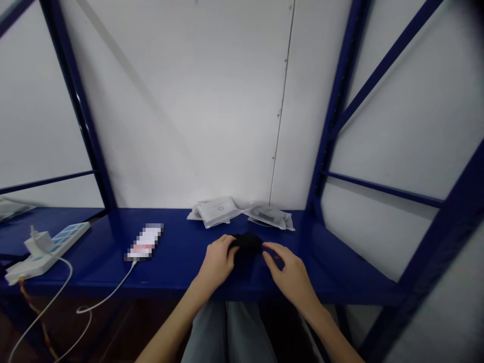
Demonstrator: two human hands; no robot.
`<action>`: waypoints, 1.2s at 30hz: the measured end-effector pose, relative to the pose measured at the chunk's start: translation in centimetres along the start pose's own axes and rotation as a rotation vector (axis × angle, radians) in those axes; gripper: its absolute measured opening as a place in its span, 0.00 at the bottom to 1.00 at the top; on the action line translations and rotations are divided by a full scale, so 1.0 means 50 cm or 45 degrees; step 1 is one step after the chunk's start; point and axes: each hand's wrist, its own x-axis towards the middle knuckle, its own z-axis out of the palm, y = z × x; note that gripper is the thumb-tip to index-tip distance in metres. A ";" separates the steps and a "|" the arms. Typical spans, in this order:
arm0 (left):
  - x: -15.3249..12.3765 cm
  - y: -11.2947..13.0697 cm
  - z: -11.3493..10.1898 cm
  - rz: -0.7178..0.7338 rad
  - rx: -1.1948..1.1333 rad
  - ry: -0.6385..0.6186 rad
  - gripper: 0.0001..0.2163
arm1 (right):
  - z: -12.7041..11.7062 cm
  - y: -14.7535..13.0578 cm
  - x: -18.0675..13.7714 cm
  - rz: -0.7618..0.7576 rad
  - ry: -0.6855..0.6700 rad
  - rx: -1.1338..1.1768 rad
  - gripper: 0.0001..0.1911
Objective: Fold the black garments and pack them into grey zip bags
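A small, dark black piece of cloth (247, 243) is between my two hands, just above or on the blue tabletop. It looks soft and bunched or folded; its exact kind cannot be made out. My left hand (219, 259) is closed on its left end, thumb in front and fingers over the top. At the right end, my right hand (287, 269) has its thumb and index fingertips close together at the cloth's edge, seemingly pinching it. The other fingers of the right hand are curled and partly hidden.
Behind the cloth, frosted plastic packets (219, 210) and more packets (269, 216) lie against the white wall. To the left are a charging phone (145, 243) and a white power strip (49, 254) with trailing cables. Blue posts (333, 111) frame the blue table (181, 272).
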 end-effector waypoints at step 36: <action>-0.079 -0.092 -0.109 -0.227 -0.022 0.124 0.07 | 0.000 0.020 0.001 0.185 -0.528 -0.150 0.11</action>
